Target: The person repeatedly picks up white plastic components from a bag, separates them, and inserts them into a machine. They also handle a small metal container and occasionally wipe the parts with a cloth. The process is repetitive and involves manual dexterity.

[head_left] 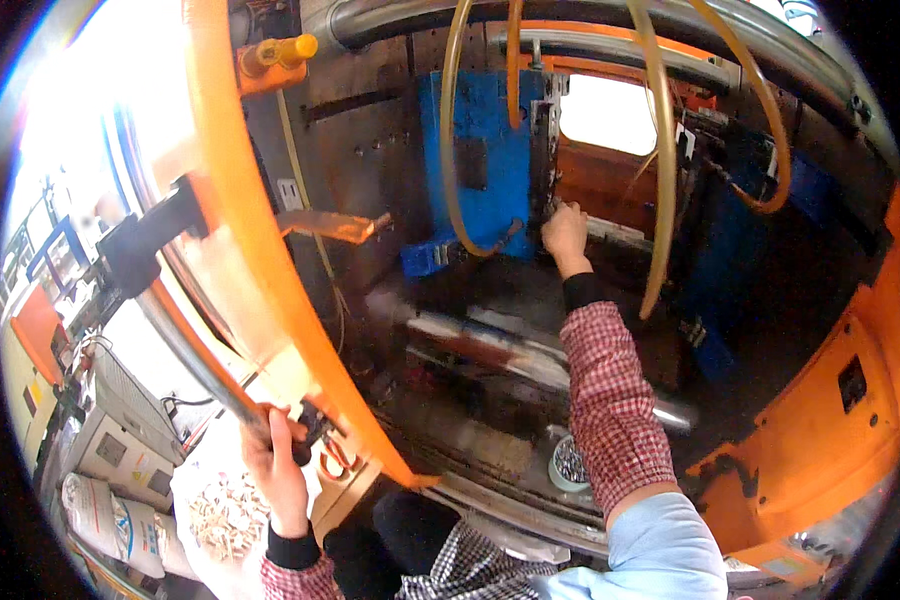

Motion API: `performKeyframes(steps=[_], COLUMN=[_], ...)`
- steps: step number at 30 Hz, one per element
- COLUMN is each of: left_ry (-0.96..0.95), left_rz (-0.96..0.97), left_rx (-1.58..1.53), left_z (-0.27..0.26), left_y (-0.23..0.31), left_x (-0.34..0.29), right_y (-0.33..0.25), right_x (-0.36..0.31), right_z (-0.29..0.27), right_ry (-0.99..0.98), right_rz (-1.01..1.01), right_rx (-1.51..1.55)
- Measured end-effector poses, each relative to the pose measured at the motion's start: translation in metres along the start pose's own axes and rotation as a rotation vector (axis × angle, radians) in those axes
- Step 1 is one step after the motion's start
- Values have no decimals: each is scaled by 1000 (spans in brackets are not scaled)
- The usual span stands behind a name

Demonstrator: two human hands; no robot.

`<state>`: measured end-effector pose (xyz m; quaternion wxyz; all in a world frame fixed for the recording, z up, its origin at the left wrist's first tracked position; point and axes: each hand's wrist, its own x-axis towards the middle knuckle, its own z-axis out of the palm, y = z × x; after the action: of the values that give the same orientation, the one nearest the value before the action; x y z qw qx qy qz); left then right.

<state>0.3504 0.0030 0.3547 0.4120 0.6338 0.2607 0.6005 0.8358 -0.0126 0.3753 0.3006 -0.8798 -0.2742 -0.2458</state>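
While the left hand is closed around the grey bar, the right hand, nearer to the blue block, has bent fingers beside its lower right edge; what they hold, I cannot tell. Its long axis stands upright, above-left of them.

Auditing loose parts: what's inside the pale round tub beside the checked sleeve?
The tub holds many small silvery pieces, too small to identify. The top layer hides the tub's bottom and anything buried; the checked sleeve seems to cover its right edge.
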Motion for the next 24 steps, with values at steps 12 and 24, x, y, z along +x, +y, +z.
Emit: performKeyframes(steps=[12, 24], left_ry=[-394, -1181], left_rz=[-95, 206], left_rx=[-264, -264], left_z=[16, 64], left_y=[39, 103], left_x=[-43, -144], right_y=[-46, -35], right_x=[-444, -534], right_z=[-110, -46], right_ry=[-1063, -814], right_rz=[-777, -762], right_rx=[739, 497])
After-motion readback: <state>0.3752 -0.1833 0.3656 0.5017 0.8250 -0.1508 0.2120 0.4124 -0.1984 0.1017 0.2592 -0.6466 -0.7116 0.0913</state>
